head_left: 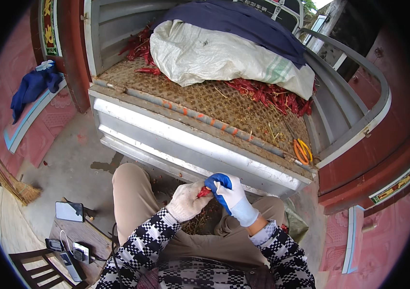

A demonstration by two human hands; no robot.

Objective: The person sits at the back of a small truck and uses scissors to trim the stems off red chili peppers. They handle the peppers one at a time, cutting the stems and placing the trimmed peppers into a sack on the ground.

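Note:
A red dried chili (204,192) is pinched between my hands above my lap. My left hand (185,201), in a white knitted glove, closes round its body. My right hand (231,196), in a white glove with blue-coated fingers, grips at the chili's upper end, its fingertips touching the left ones. Ahead, a heap of red dried chilies (272,95) lies on a rusty truck bed (185,98), partly under a white woven sack (205,53) and a dark blue cloth (229,21).
Orange-handled scissors (303,151) rest at the bed's right corner. The lowered tailgate (190,144) stands before my knees. To my left, a small table (91,236) holds a phone (69,211) and devices with cables. A broom (24,191) leans at far left; a greenish sack (295,222) sits by my right knee.

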